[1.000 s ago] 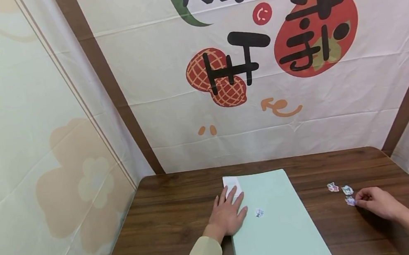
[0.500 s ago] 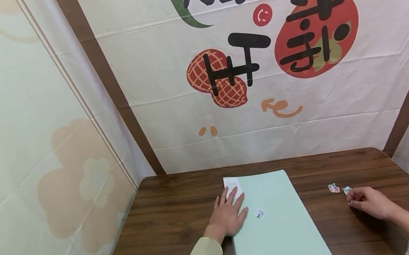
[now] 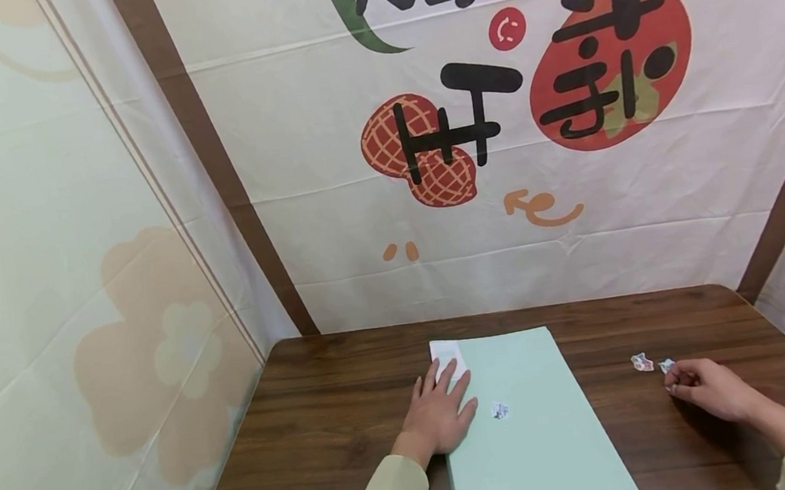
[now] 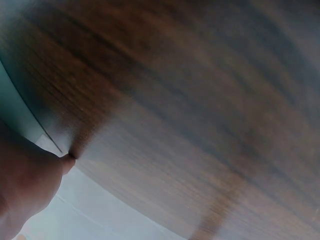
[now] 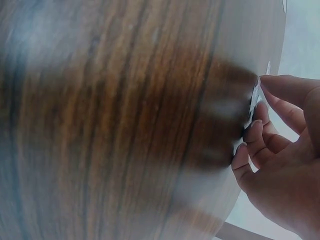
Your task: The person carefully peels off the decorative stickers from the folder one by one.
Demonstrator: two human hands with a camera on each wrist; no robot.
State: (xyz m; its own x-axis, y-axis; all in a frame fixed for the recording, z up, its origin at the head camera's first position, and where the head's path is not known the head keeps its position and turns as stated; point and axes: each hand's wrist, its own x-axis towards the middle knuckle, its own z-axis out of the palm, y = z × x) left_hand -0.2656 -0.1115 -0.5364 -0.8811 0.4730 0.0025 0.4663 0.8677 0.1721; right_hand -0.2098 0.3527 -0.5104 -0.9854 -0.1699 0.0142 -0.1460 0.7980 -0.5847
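My left hand lies flat with spread fingers on the left edge of a large mint-green book-like block. Its fingertips press on a white paper slip at the block's far left corner. A small blue-and-white sticker sits on the green surface, right of the thumb. On the table to the right, my right hand has thumb and index finger pinched at a small thin sticker, mostly hidden by the fingers in the head view. Just beyond the fingertips lies a bluish sticker, with a pinkish sticker to its left.
The dark wooden table carries everything. A white printed cloth hangs behind its far edge, and another pale cloth with a flower print stands along the left side.
My right hand has shifted slightly left over the nearest sticker, which its fingers now cover in the head view. The left hand has stayed in place on the green block.
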